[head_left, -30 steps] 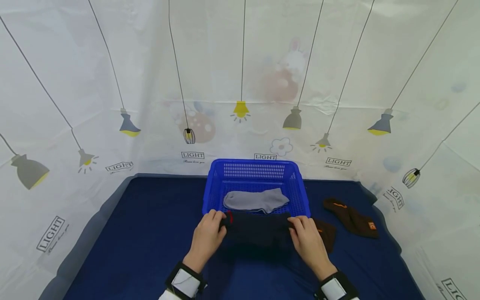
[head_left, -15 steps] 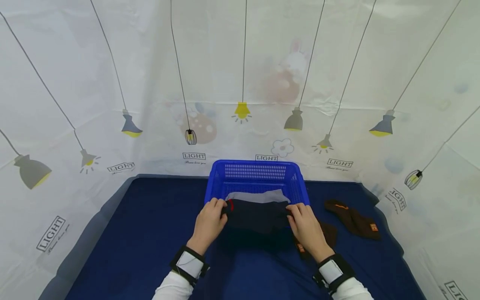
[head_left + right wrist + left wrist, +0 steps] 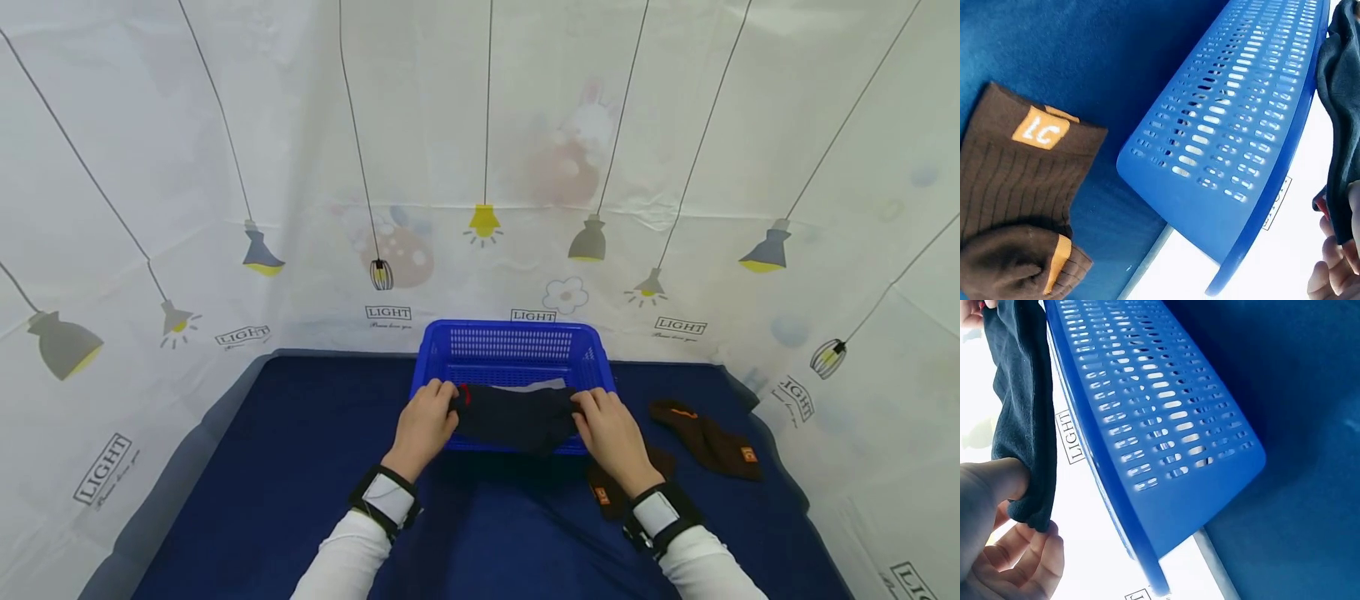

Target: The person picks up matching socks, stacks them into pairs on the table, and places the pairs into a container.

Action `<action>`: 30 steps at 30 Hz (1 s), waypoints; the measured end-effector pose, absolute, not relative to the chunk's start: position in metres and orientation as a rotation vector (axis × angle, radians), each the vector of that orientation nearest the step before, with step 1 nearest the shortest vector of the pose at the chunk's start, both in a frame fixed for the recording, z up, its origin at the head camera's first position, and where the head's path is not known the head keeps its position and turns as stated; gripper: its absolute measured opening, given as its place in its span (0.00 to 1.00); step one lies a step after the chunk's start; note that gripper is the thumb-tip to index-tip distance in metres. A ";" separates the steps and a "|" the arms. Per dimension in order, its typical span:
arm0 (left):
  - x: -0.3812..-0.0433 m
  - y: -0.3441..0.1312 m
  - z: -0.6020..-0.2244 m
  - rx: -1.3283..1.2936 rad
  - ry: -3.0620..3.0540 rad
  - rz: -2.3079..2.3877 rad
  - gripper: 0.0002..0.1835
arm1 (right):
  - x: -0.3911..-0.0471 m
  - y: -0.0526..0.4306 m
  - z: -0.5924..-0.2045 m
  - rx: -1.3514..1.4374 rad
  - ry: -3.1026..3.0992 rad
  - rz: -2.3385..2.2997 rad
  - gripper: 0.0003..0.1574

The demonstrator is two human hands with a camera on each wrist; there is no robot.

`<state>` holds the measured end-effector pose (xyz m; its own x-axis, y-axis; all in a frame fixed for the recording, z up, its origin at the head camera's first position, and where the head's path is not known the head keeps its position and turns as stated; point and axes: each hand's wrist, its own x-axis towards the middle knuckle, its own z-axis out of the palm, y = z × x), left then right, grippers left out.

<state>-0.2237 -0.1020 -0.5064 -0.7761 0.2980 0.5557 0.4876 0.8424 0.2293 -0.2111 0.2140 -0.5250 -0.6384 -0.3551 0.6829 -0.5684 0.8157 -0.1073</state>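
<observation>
A dark navy sock (image 3: 513, 417) with a red mark near its left end is stretched sideways over the front of the blue basket (image 3: 510, 328). My left hand (image 3: 426, 423) pinches its left end; in the left wrist view the thumb lies on the dark cloth (image 3: 1027, 406). At the other end my right hand (image 3: 611, 433) pinches the fabric, with fingertips beneath it in the right wrist view. Inside the basket, a strip of a grey sock (image 3: 551, 384) shows behind the dark one, which hides the rest.
One brown sock (image 3: 705, 440) with orange marks lies right of the basket. Another brown sock (image 3: 1010, 181) lies nearer, partly hidden by my right forearm in the head view. A white printed curtain (image 3: 300, 167) rises behind the dark blue table cover (image 3: 322, 450).
Both hands have moved forward, carrying the dark sock from before the basket to over its front rim. It now covers most of the grey sock. The nearer brown sock shows at a different part.
</observation>
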 end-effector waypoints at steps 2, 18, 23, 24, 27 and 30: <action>-0.228 -0.101 -0.504 -0.580 -2.522 -0.482 0.16 | -0.215 0.215 -0.523 0.669 -2.340 0.406 0.20; -0.266 -0.088 -0.487 -0.527 -2.668 -0.456 0.13 | -0.248 0.214 -0.504 0.599 -2.570 0.444 0.13; -0.276 -0.086 -0.485 -0.519 -2.721 -0.442 0.12 | -0.256 0.211 -0.502 0.603 -2.595 0.462 0.13; -0.277 -0.085 -0.485 -0.516 -2.740 -0.438 0.12 | -0.257 0.210 -0.502 0.608 -2.598 0.470 0.13; -0.283 -0.084 -0.483 -0.499 -2.795 -0.440 0.12 | -0.262 0.208 -0.500 0.625 -2.601 0.489 0.13; -0.289 -0.082 -0.481 -0.491 -2.826 -0.433 0.12 | -0.267 0.206 -0.499 0.644 -2.610 0.496 0.12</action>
